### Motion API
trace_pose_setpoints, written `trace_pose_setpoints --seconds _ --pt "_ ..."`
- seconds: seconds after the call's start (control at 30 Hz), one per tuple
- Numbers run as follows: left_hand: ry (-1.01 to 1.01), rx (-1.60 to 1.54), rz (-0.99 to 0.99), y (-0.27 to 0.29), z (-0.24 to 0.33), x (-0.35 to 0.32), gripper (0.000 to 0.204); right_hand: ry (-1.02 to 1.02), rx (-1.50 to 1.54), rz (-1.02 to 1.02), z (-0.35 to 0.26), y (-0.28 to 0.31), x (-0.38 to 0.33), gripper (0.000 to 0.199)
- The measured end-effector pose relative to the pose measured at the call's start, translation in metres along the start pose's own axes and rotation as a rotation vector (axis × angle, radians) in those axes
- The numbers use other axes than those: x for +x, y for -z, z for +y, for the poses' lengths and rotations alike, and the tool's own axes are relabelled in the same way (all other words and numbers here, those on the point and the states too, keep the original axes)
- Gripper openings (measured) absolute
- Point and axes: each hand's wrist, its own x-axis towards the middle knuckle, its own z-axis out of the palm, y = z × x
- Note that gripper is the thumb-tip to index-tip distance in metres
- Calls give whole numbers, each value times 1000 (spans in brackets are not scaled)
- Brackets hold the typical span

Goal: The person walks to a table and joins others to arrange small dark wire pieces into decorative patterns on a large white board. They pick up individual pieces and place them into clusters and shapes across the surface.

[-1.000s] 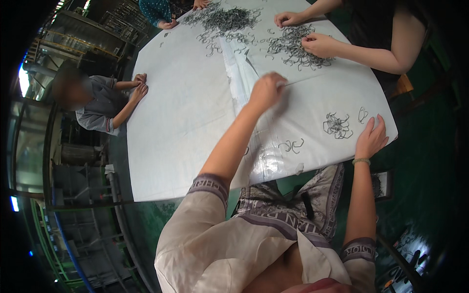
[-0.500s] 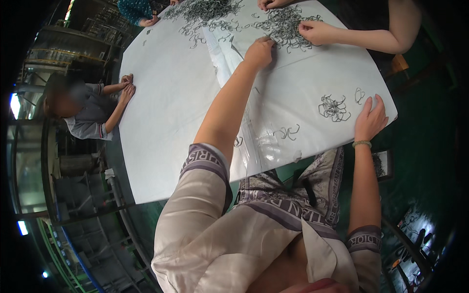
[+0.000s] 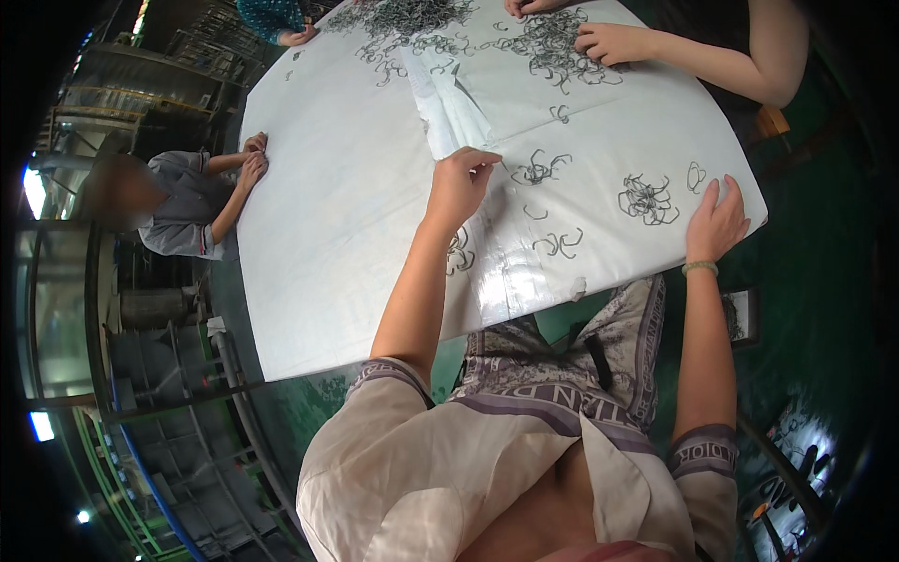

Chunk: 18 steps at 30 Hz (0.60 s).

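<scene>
My left hand [image 3: 463, 182] hovers over the middle of the white table, fingers curled together. Whether anything is between them cannot be made out. Just right of its fingertips lies a small cluster of dark, C-shaped curved pieces [image 3: 540, 170]. My right hand [image 3: 719, 221] rests open at the table's right edge, fingers stretched out. Beside it are a larger tangle of the same pieces [image 3: 648, 200] and a small separate group [image 3: 695, 176]. Several loose curved pieces [image 3: 559, 244] lie nearer me, and a few more [image 3: 460, 255] are partly hidden by my left forearm.
The white-covered table [image 3: 328, 253] has a crumpled clear-film seam [image 3: 454, 108]. Big heaps of curved pieces [image 3: 412, 19] [image 3: 552, 42] lie at the far side. A co-worker's hand [image 3: 613, 43] touches the right heap. Another person [image 3: 192, 201] sits at the left edge.
My left hand has come back from the far right heap toward me and leftward. A cluster and some single curved pieces now lie between that heap and me. My right hand stays put.
</scene>
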Motion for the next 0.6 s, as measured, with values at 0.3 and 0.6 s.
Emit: trace_pose_setpoints --seconds 0.3,0.6 --pt "-262 59 6 -27 4 -16 21 5 -10 3 1 -1 0 39" --pt "-201 70 -6 -23 12 -42 11 21 1 21 3 -2 0 38"
